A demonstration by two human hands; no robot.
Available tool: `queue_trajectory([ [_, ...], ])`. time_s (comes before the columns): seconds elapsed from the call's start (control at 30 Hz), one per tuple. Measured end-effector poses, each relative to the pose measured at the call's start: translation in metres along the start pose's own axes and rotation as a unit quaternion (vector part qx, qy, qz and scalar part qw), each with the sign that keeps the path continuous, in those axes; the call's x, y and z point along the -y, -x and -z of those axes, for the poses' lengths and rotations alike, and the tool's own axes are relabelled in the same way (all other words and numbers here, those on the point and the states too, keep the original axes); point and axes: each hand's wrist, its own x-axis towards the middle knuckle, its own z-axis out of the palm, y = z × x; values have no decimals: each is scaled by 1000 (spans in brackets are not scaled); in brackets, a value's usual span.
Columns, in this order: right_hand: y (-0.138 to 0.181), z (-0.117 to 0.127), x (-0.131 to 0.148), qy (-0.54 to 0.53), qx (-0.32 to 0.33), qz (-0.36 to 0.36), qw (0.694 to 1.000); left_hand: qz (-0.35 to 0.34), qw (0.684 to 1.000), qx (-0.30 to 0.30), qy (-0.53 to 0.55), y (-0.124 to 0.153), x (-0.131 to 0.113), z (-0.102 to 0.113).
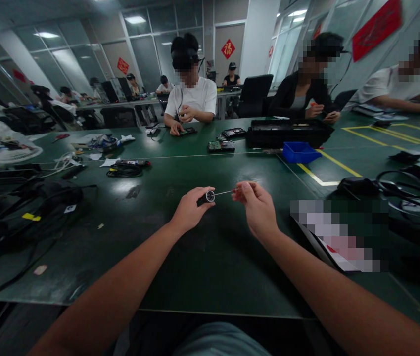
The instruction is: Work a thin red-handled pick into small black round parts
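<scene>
Over the green table (202, 277), my left hand (186, 212) is closed on a small black cylindrical part (210, 197). Its round end, with a light ring and dark inside, faces me. My right hand (260, 212) pinches a screwdriver (224, 192) by its reddish, partly see-through handle, most of which the fingers cover. The thin metal shaft points left, and its tip reaches the right edge of the cylindrical part. Whether the tip touches it or sits in it, I cannot tell.
A blue bin (301, 152) and a long black case (289, 132) stand ahead to the right. Opened devices (221, 146) lie beyond my hands. Coiled black cable (126, 169) and a black bag (27, 212) are left, a booklet (339, 237) right. Co-workers (191, 96) sit opposite.
</scene>
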Motion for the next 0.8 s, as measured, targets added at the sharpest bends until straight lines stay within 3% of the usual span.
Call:
queue_trajectory([
  [0.1,-7,1,-6,-90,-13,-86,992,-38,999,16,-30,-2,0,4],
  [0.2,-11,3,-11,-85,-44,-139,986,-21,995,60,-79,-4,2,6],
  [0.37,-8,5,-12,8,-82,-83,993,13,991,98,-88,-3,6,5],
  [0.63,-5,3,-9,70,-45,-30,996,17,992,90,-92,-3,1,5],
  [0.8,-2,1,-3,125,16,5,992,9,991,89,-103,-3,2,5],
])
